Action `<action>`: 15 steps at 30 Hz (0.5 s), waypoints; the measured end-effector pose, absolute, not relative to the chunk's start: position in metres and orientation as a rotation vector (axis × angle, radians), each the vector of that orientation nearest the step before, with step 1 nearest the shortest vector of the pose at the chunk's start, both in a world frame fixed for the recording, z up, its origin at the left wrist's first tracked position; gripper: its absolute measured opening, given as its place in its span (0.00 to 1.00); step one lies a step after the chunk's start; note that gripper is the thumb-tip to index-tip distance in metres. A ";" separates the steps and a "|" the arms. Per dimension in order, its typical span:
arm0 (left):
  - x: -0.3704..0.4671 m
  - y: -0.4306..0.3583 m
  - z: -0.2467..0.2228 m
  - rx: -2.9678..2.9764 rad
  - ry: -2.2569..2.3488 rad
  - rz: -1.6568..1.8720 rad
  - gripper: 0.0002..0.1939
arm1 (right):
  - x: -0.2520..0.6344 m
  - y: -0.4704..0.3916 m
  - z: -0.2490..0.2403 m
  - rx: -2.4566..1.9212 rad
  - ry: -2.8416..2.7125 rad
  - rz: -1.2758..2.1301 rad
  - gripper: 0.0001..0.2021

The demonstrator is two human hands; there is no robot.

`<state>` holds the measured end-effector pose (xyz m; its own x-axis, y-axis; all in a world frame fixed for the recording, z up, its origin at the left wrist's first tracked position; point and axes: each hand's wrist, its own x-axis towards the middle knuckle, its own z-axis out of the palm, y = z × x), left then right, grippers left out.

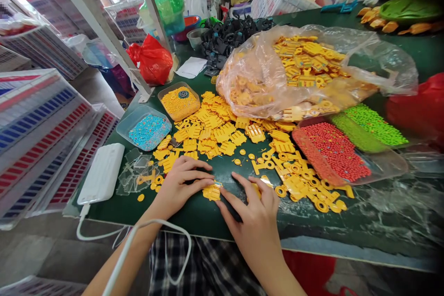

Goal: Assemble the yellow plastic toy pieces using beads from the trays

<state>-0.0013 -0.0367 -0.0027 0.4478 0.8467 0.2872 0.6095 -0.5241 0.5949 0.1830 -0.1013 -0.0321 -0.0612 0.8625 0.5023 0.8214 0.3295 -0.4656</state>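
A small ribbed yellow plastic piece (211, 191) lies low over the green tabletop between my hands. My left hand (180, 182) grips its left side, fingers stretched over the edge; the thumb is mostly hidden. At its right edge are the thumb and index fingertip of my right hand (255, 210), whose other fingers are spread. Beneath those fingers another yellow part (255, 189) is partly covered. Loose yellow plates (211, 132) are heaped just beyond my hands. To the right lie yellow rings and T-shaped parts (301, 180). Clear plastic pieces (137, 171) rest left of my left hand.
Trays hold blue beads (149, 130), yellow beads (180, 101), red beads (333, 150) and green beads (374, 122). A plastic bag (256, 74) of yellow parts stands behind, near black parts (232, 37). A white power bank (102, 173) trails a cable (152, 222) across my left forearm.
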 end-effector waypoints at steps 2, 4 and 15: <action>-0.002 -0.036 -0.003 2.283 1.264 0.814 0.17 | 0.183 -0.101 -0.032 -1.484 -1.863 0.080 0.11; -0.002 -0.036 -0.004 2.303 1.265 0.788 0.17 | 0.182 -0.101 -0.032 -1.486 -1.846 0.088 0.12; -0.002 -0.040 -0.005 2.363 1.223 0.528 0.11 | 0.182 -0.101 -0.032 -1.496 -1.832 0.098 0.12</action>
<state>-0.0024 -0.0395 -0.0048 0.5394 0.8309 0.1365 0.6689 -0.5213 0.5300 0.1816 -0.1007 -0.0321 -0.0299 0.8676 0.4964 0.8095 0.3123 -0.4971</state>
